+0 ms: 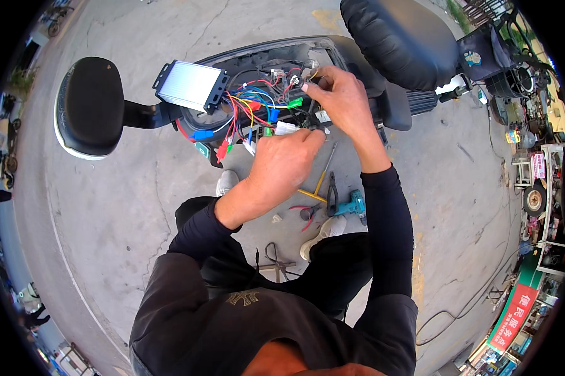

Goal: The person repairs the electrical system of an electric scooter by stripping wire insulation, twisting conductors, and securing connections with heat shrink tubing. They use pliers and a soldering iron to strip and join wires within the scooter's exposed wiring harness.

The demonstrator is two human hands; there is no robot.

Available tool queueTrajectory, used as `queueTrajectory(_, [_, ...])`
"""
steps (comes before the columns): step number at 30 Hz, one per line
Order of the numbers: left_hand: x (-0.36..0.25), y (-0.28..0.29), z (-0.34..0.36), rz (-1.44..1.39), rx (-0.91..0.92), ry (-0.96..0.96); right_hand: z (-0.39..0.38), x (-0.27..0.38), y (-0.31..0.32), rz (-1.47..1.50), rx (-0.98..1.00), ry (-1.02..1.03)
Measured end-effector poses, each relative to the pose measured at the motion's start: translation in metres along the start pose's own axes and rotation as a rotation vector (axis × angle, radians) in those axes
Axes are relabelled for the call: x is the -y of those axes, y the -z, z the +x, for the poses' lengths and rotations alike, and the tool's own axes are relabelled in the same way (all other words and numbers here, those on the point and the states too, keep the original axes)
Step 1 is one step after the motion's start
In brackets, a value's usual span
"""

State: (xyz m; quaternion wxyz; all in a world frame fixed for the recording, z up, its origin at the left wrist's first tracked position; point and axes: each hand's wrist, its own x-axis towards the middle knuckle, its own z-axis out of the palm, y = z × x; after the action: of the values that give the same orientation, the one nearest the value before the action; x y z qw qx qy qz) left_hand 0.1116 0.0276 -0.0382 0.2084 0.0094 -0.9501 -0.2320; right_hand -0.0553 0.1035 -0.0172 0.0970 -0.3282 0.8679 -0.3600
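Observation:
A silver finned motor controller point(191, 86) rests on the open body of a scooter point(270, 47). From it spreads a bundle of coloured wires point(248, 103) ending in red, blue, green and white plugs. Over the right part of the opening, my right hand point(346, 103) pinches a thin wire between thumb and fingers, beside a small pale connector point(295, 81). My left hand point(283, 164) is closed at the near edge, next to a white plug point(287, 128). Its fingers hide whatever they hold.
A black seat point(401, 41) is at the upper right and a padded backrest point(89, 106) at the left. Between my feet and the scooter lie pliers point(332, 195), a yellow-handled tool point(320, 182) and a teal power drill point(356, 207). Cluttered shelves point(549, 188) line the far right.

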Motion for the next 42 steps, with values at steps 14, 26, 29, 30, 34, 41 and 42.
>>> queueTrajectory(14, [0.017, 0.01, 0.07, -0.298, -0.055, 0.131, -0.026, -0.065, -0.037, 0.815, -0.361, 0.156])
queueTrajectory(26, [0.035, 0.002, 0.087, -0.461, -0.015, 0.35, -0.023, -0.048, -0.053, 1.002, -0.466, 0.178])
queueTrajectory(29, [0.038, -0.002, 0.088, -0.434, -0.02, 0.351, -0.02, -0.044, -0.053, 1.184, -0.498, 0.179])
queueTrajectory(30, [0.041, -0.004, 0.088, -0.451, -0.028, 0.348, -0.019, -0.046, -0.054, 1.177, -0.474, 0.176])
queueTrajectory(34, [0.049, -0.01, 0.084, -0.469, -0.097, 0.36, -0.018, -0.046, -0.055, 1.187, -0.442, 0.157])
queueTrajectory(41, [0.038, -0.001, 0.08, -0.679, -0.057, 0.391, -0.015, -0.049, -0.063, 1.097, -0.521, 0.153])
queueTrajectory(42, [0.036, -0.001, 0.08, -0.677, -0.082, 0.393, -0.015, -0.048, -0.063, 1.108, -0.517, 0.154])
